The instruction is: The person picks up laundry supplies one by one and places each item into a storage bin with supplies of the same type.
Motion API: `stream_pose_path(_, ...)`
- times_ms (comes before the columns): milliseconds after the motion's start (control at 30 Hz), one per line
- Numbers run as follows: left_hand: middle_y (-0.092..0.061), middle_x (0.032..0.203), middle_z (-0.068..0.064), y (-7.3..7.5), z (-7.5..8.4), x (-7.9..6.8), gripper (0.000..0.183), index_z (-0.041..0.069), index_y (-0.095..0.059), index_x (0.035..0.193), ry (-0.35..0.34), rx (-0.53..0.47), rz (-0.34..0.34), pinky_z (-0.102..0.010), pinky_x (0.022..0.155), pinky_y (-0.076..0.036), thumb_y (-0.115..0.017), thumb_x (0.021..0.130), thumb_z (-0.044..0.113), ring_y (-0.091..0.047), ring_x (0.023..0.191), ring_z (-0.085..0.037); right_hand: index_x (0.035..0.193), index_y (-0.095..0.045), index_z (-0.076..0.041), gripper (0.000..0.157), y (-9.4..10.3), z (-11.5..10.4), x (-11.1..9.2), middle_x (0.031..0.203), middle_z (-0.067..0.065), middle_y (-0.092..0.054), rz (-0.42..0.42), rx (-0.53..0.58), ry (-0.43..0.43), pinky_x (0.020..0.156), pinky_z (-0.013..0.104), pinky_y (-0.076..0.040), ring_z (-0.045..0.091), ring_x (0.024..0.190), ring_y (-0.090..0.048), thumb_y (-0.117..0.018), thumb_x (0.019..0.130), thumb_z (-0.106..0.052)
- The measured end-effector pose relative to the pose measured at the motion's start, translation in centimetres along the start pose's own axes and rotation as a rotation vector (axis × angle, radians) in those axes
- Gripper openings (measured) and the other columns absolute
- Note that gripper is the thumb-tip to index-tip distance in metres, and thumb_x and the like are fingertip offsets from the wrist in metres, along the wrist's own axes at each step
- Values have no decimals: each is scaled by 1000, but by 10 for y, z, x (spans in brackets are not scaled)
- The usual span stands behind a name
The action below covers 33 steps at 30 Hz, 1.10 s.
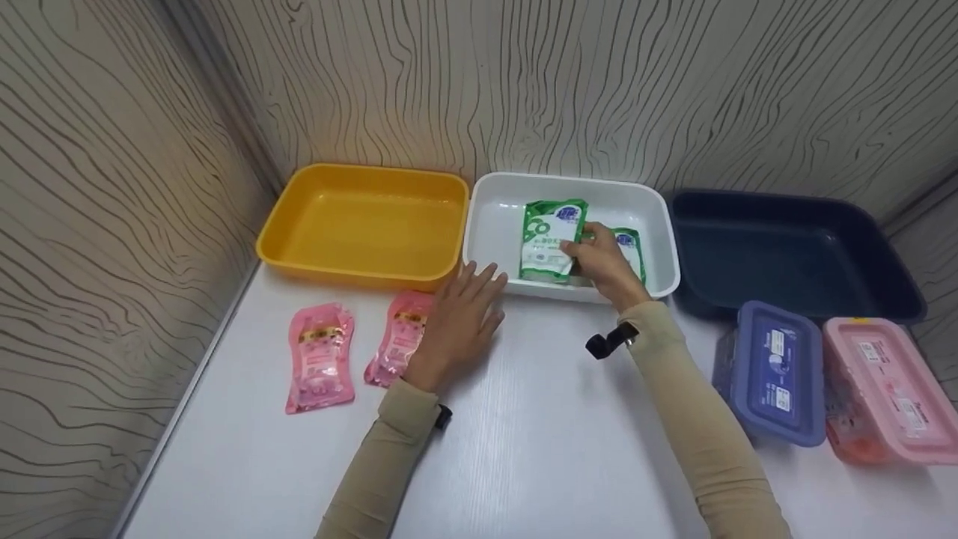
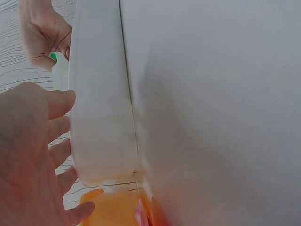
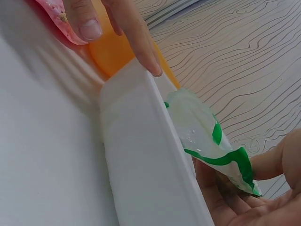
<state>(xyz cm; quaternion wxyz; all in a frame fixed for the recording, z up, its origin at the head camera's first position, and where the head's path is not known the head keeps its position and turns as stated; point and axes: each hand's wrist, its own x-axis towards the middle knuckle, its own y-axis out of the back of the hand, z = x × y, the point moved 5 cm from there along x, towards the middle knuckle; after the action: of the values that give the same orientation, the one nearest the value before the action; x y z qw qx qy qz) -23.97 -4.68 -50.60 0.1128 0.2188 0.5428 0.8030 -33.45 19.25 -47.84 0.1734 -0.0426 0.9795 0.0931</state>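
Observation:
In the head view my right hand (image 1: 605,262) pinches the right edge of a green and white detergent pouch (image 1: 546,254) inside the white tray (image 1: 572,294). A second green and white pouch (image 1: 635,251) lies behind that hand, partly covered. The right wrist view shows the held pouch (image 3: 202,132) tilted beside the tray wall, thumb on one side and fingers on the other. My left hand (image 1: 460,322) is spread with straight fingers at the tray's front left corner, fingertips by the rim. It partly hides a pink pouch (image 1: 397,352); another pink pouch (image 1: 322,359) lies further left.
A yellow tray (image 1: 363,278) stands left of the white one, a dark blue tray (image 1: 793,217) to its right. Front right are a blue-lidded box (image 1: 778,374) and a pink-lidded box (image 1: 894,389). A wood-grain patterned wall (image 1: 479,82) rises behind the trays.

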Motion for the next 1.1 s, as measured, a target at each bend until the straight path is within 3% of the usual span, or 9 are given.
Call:
stream_pose_path(500, -32, 176, 1, -2, -1, 0, 63, 24, -36, 168, -7, 8, -10, -56, 135, -11, -55, 110, 40, -20, 166, -33, 170, -12, -4, 76, -4, 10, 12, 138, 17, -58, -11, -21, -63, 95, 33, -62, 24, 110, -69, -57, 110, -14)
stream_pose_path(800, -30, 177, 2, -2, -2, 0, 64, 27, -33, 169, 0, 20, -21, -54, 136, -8, -53, 111, 41, -15, 167, -29, 168, -19, -3, 69, -10, 14, 18, 142, 21, -58, -46, -105, -37, 91, 32, -63, 25, 111, -70, -56, 110, -14)
stream_pose_path(1100, -30, 176, 3, -3, -1, -1, 64, 27, -33, 169, 7, 17, -17, -55, 136, -11, -53, 110, 42, -17, 166, -31, 167, -20, -3, 69, -12, 22, 24, 141, 19, -59, -43, -128, -75, 92, 31, -63, 24, 111, -71, -57, 110, -14)
